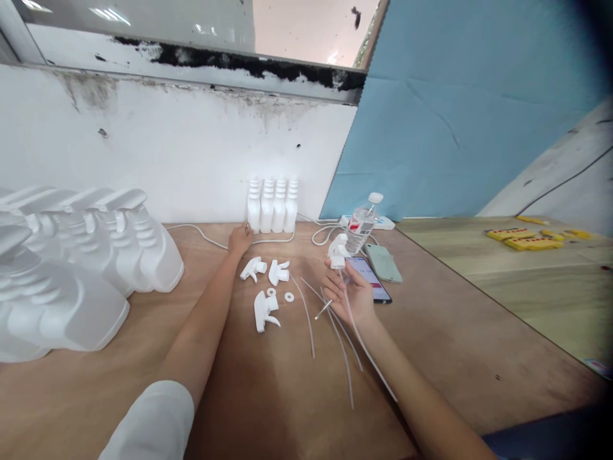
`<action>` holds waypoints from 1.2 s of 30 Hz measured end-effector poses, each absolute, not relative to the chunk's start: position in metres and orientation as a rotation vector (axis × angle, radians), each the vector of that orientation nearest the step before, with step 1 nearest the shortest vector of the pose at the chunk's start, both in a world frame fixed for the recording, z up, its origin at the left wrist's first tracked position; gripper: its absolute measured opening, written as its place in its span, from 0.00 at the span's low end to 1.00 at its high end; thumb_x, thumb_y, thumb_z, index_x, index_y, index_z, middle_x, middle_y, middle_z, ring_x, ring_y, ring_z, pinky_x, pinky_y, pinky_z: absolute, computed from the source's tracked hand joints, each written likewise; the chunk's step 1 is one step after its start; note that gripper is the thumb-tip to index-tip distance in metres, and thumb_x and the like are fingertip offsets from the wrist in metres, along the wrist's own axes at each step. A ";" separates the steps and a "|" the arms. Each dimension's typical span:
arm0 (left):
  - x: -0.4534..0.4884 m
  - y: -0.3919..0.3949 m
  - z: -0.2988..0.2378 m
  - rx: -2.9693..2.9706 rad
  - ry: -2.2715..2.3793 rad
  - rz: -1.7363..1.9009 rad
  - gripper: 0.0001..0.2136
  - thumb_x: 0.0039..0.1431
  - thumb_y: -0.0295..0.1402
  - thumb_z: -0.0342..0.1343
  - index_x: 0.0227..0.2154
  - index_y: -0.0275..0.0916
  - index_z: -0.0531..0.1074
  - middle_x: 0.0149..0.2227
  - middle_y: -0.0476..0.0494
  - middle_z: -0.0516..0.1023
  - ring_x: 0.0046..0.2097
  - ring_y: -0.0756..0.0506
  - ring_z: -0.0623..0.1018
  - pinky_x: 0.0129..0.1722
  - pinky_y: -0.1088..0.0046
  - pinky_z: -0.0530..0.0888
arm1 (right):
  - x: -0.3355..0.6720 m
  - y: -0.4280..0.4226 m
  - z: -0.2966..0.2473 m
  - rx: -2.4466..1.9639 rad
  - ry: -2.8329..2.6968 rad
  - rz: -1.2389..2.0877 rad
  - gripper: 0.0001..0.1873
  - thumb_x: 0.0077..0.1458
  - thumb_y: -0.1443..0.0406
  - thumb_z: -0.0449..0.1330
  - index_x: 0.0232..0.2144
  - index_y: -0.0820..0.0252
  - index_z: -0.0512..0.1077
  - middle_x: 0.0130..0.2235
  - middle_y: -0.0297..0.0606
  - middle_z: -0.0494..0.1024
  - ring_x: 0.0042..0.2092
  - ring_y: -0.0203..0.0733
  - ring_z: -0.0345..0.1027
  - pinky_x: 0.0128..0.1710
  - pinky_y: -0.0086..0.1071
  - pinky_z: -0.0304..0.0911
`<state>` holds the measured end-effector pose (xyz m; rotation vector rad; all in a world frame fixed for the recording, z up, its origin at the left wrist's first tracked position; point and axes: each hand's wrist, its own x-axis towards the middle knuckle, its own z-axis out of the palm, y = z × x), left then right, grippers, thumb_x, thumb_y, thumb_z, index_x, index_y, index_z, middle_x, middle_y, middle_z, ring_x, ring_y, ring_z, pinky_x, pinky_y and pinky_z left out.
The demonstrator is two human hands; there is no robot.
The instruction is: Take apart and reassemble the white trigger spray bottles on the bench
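My right hand (352,295) is closed around a white trigger spray head (338,253), held upright above the table. Its long thin dip tube (366,345) hangs down along my forearm. A short thin metallic piece (323,310) sticks out beside the fingers of that hand. Far forward, my left hand (241,240) is at the lower side of the leftmost of several white bottles (253,214); its fingers are mostly hidden. Between my arms lie three more spray heads (265,311), two small white ring washers (288,297) and loose dip tubes (343,358).
Many large white bottles (96,255) stand at the left. Behind my right hand are a clear water bottle (363,223), a lit phone (376,284), a pale green phone (384,262) and a white cable (201,233). Yellow packs (524,239) lie far right.
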<state>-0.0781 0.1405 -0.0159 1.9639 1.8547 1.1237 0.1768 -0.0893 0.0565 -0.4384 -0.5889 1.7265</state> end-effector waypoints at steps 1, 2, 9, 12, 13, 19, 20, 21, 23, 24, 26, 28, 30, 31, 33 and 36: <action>-0.078 0.140 -0.016 1.966 1.845 1.127 0.14 0.58 0.34 0.51 0.45 0.35 0.73 0.40 0.34 0.77 0.46 0.38 0.75 0.48 0.63 0.69 | 0.176 -0.089 0.057 -0.430 -0.581 1.720 0.09 0.58 0.63 0.55 0.38 0.62 0.69 0.19 0.26 0.54 0.19 0.31 0.47 0.15 0.22 0.52; -0.078 0.139 -0.015 1.968 1.831 1.137 0.14 0.58 0.34 0.52 0.45 0.34 0.73 0.39 0.33 0.77 0.46 0.37 0.75 0.48 0.62 0.69 | 0.174 -0.089 0.057 -0.422 -0.570 1.714 0.08 0.58 0.64 0.55 0.39 0.62 0.69 0.20 0.27 0.54 0.20 0.31 0.49 0.16 0.21 0.53; -0.079 0.116 -0.002 1.919 1.686 1.430 0.18 0.60 0.26 0.44 0.52 0.34 0.67 0.50 0.37 0.73 0.51 0.44 0.73 0.54 0.68 0.67 | 0.171 -0.086 0.056 -0.498 -0.518 1.684 0.07 0.57 0.68 0.56 0.39 0.60 0.70 0.24 0.30 0.60 0.26 0.34 0.58 0.21 0.25 0.62; -0.086 0.095 0.000 1.888 1.643 1.538 0.15 0.60 0.25 0.43 0.46 0.35 0.70 0.47 0.38 0.74 0.51 0.44 0.72 0.53 0.67 0.68 | 0.173 -0.086 0.055 -0.468 -0.514 1.710 0.08 0.56 0.70 0.55 0.40 0.60 0.68 0.28 0.32 0.62 0.27 0.33 0.59 0.20 0.23 0.60; -0.088 0.087 0.000 1.886 1.626 1.559 0.14 0.59 0.25 0.43 0.44 0.35 0.70 0.46 0.38 0.74 0.50 0.44 0.72 0.53 0.67 0.68 | 0.174 -0.086 0.054 -0.449 -0.519 1.723 0.09 0.56 0.70 0.55 0.41 0.60 0.68 0.28 0.32 0.62 0.26 0.32 0.58 0.18 0.22 0.59; -0.089 0.030 0.003 1.948 1.479 1.575 0.11 0.58 0.26 0.43 0.37 0.37 0.70 0.41 0.40 0.74 0.47 0.45 0.73 0.51 0.67 0.69 | 0.183 -0.082 0.044 -0.462 -0.485 1.807 0.10 0.57 0.70 0.56 0.43 0.60 0.65 0.22 0.24 0.54 0.17 0.27 0.44 0.10 0.17 0.42; -0.087 0.018 0.004 1.971 1.440 1.562 0.11 0.58 0.26 0.42 0.36 0.38 0.70 0.40 0.41 0.74 0.47 0.45 0.73 0.51 0.66 0.69 | 0.184 -0.081 0.043 -0.483 -0.474 1.825 0.10 0.58 0.69 0.56 0.43 0.61 0.66 0.21 0.23 0.53 0.16 0.26 0.43 0.09 0.18 0.39; -0.085 0.005 0.004 1.998 1.395 1.544 0.11 0.59 0.28 0.43 0.36 0.39 0.70 0.40 0.41 0.74 0.47 0.45 0.73 0.51 0.66 0.69 | 0.185 -0.081 0.042 -0.503 -0.471 1.844 0.10 0.58 0.68 0.56 0.43 0.62 0.66 0.21 0.23 0.52 0.16 0.26 0.41 0.08 0.18 0.37; -0.081 -0.022 0.006 2.069 1.287 1.490 0.09 0.59 0.31 0.44 0.35 0.40 0.70 0.40 0.41 0.75 0.46 0.44 0.74 0.51 0.65 0.69 | 0.186 -0.081 0.043 -0.535 -0.487 1.868 0.10 0.58 0.66 0.57 0.43 0.62 0.66 0.20 0.21 0.51 0.15 0.25 0.38 0.08 0.19 0.33; -0.080 -0.035 0.007 2.127 1.216 1.442 0.09 0.59 0.32 0.45 0.35 0.41 0.70 0.39 0.41 0.75 0.46 0.44 0.74 0.51 0.64 0.68 | 0.185 -0.082 0.043 -0.546 -0.500 1.870 0.10 0.58 0.66 0.57 0.43 0.62 0.66 0.19 0.21 0.50 0.15 0.25 0.37 0.07 0.19 0.32; -0.078 -0.059 0.009 2.313 1.014 1.279 0.08 0.58 0.33 0.48 0.35 0.42 0.71 0.40 0.41 0.75 0.47 0.43 0.73 0.52 0.61 0.67 | 0.184 -0.083 0.045 -0.563 -0.523 1.853 0.11 0.56 0.66 0.59 0.42 0.62 0.66 0.19 0.20 0.49 0.14 0.25 0.34 0.07 0.19 0.31; -0.076 -0.076 0.011 2.528 0.778 1.075 0.08 0.57 0.32 0.48 0.37 0.42 0.71 0.41 0.39 0.75 0.47 0.43 0.73 0.52 0.61 0.66 | 0.182 -0.085 0.047 -0.582 -0.530 1.834 0.12 0.56 0.65 0.60 0.42 0.62 0.66 0.18 0.19 0.48 0.14 0.25 0.33 0.07 0.19 0.30; -0.073 -0.087 0.011 2.729 0.564 0.878 0.09 0.57 0.31 0.48 0.39 0.41 0.70 0.40 0.39 0.75 0.44 0.43 0.73 0.49 0.63 0.67 | 0.180 -0.086 0.048 -0.600 -0.532 1.824 0.12 0.55 0.63 0.61 0.41 0.62 0.66 0.18 0.19 0.47 0.14 0.24 0.31 0.07 0.20 0.28; -0.071 -0.090 0.011 2.824 0.464 0.782 0.09 0.57 0.30 0.48 0.39 0.41 0.70 0.39 0.39 0.75 0.41 0.44 0.73 0.46 0.64 0.68 | 0.180 -0.086 0.048 -0.611 -0.533 1.824 0.12 0.55 0.62 0.61 0.40 0.61 0.66 0.18 0.18 0.46 0.14 0.24 0.30 0.08 0.20 0.27; -0.066 -0.092 0.010 2.988 0.281 0.615 0.07 0.57 0.29 0.48 0.36 0.41 0.70 0.34 0.40 0.74 0.36 0.44 0.73 0.40 0.66 0.68 | 0.179 -0.085 0.047 -0.649 -0.534 1.826 0.12 0.54 0.59 0.63 0.36 0.59 0.65 0.17 0.18 0.45 0.14 0.24 0.28 0.08 0.20 0.25; -0.059 -0.090 0.006 3.109 0.138 0.609 0.06 0.58 0.29 0.47 0.33 0.39 0.69 0.29 0.42 0.72 0.32 0.45 0.70 0.35 0.67 0.67 | 0.177 -0.084 0.046 -0.726 -0.542 1.824 0.19 0.51 0.53 0.64 0.27 0.56 0.59 0.17 0.18 0.43 0.15 0.24 0.25 0.10 0.21 0.23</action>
